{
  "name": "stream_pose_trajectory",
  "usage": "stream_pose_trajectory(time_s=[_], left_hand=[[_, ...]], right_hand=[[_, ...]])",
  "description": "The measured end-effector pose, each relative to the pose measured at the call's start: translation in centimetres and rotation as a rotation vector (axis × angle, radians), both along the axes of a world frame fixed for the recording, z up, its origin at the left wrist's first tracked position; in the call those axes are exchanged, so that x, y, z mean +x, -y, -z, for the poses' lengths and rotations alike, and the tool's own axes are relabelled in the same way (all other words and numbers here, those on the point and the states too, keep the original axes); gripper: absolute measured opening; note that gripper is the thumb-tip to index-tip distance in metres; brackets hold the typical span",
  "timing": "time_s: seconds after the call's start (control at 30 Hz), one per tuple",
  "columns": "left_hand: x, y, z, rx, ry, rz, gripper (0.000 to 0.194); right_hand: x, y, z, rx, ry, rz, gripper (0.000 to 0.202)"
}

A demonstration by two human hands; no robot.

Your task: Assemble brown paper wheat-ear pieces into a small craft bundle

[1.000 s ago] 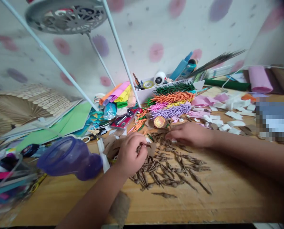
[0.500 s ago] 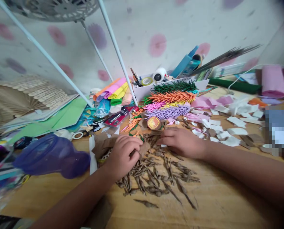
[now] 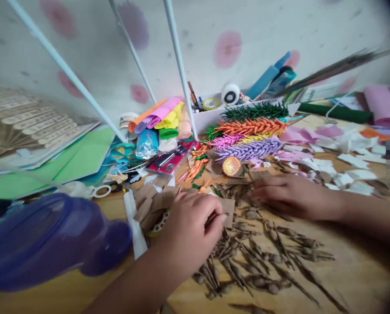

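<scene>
Brown twisted paper-like spindles (image 3: 263, 283) are lying piled on the wooden worktop (image 3: 44, 298). Left hand (image 3: 195, 231) is curling over their left side, fingers at a small brown paper square (image 3: 228, 212); can't tell if pinching. Right hand (image 3: 289, 196) is resting at the far edge, fingers bent, grip unclear. Bristly purple, orange, green stems (image 3: 254, 127) are lying behind.

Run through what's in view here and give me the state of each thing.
Left hand: fingers curled at a brown paper piece; grip unclear
Right hand: fingers bent at the twisted brown pieces; grip hidden
Twisted brown pieces: strewn loose on the table
White scraps: scattered
Colored rolls: rolled up, piled together
Folding fan: partly spread, cut off by the frame
</scene>
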State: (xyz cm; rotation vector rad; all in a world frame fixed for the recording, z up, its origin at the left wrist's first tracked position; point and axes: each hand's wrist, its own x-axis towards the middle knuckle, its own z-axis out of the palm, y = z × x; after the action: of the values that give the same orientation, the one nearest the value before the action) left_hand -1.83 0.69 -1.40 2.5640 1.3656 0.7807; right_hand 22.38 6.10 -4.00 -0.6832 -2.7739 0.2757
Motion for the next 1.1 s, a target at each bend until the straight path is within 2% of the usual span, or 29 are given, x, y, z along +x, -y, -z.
stream_pose_trajectory(time_s=[0.13, 0.2, 0.3, 0.37, 0.47, 0.5, 0.53, 0.6, 0.73, 0.83, 0.97, 1.1], left_hand=[[0.0, 0.4, -0.1, 0.027, -0.001, 0.059, 0.011], [-0.2, 0.7, 0.2, 0.021, 0.002, 0.066, 0.010], [-0.4, 0.7, 0.7, -0.010, 0.026, 0.024, 0.009], [-0.4, 0.4, 1.0, -0.027, 0.050, -0.009, 0.008], [-0.4, -0.3, 1.0, 0.013, 0.131, -0.078, 0.010], [-0.4, -0.5, 0.9, 0.018, 0.149, -0.047, 0.011], [-0.4, -0.7, 0.9, 0.027, 0.182, -0.028, 0.013], [-0.5, -1.0, 1.0, -0.017, 0.254, -0.087, 0.020], [-0.4, -1.0, 1.1, -0.011, 0.202, -0.156, 0.021], [-0.2, -0.8, 0.9, 0.049, 0.114, -0.113, 0.017], [-0.5, -0.4, 0.4, 0.081, 0.094, -0.085, 0.017], [-1.1, -0.3, -0.3, 0.063, 0.078, -0.035, 0.015]], right_hand=[[0.4, -0.2, -3.1, -0.053, -0.074, 0.150, 0.023], [0.0, 0.0, -5.0, -0.026, -0.094, 0.139, 0.020], [-1.6, 0.6, -7.2, 0.086, -0.033, 0.005, 0.018], [-3.1, 1.0, -7.5, 0.121, -0.055, -0.108, 0.018], [-5.2, 1.2, -6.6, 0.133, -0.131, -0.245, 0.026], [-5.7, 1.3, -6.0, 0.142, -0.161, -0.286, 0.031], [-6.0, 1.4, -5.4, 0.134, -0.176, -0.315, 0.034], [-6.1, 1.5, -4.3, 0.101, -0.214, -0.340, 0.035], [-5.2, 1.4, -3.3, 0.069, -0.325, -0.290, 0.026], [-4.8, 1.4, -3.1, 0.082, -0.442, -0.267, 0.018], [-5.3, 1.4, -2.6, 0.089, -0.509, -0.357, 0.023], [-5.8, 1.3, -1.8, -0.031, -0.541, -0.263, 0.018]])
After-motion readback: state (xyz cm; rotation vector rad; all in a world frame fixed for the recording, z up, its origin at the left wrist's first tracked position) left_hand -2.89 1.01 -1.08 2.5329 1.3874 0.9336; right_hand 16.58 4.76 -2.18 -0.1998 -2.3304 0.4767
